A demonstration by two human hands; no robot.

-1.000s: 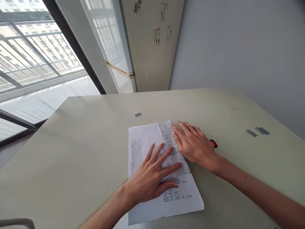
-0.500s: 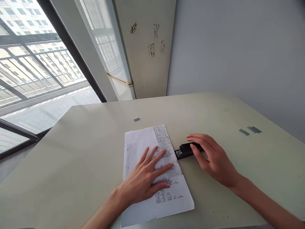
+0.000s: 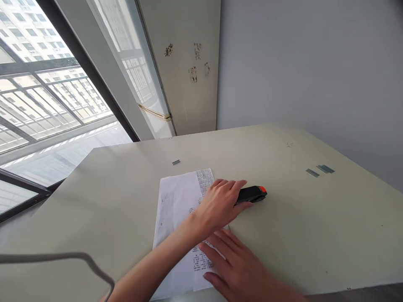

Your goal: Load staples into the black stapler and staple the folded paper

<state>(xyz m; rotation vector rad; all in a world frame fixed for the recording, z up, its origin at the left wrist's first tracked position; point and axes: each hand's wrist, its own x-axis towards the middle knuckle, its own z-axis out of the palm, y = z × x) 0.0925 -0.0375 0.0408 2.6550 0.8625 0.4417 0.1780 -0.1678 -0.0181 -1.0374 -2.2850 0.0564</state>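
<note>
A black stapler with an orange-red tip lies on the table just right of the papers. My left hand reaches across the sheets and grips the stapler's near-left end, fingers on the far side and thumb on the near side. That end is hidden under the hand. Printed papers lie in a stack, with a strip of dense print along the upper right. My right hand rests with fingers stretched out on the lower right of the papers, crossing close beneath my left wrist.
Strips of staples lie on the right of the pale table, and one more small strip lies beyond the papers. A grey cable loops in at lower left. Behind stand a cabinet and a grey wall.
My left hand has moved from lying flat on the papers to the stapler. My right hand has left the stapler and come down onto the lower papers. A cable has appeared at left.
</note>
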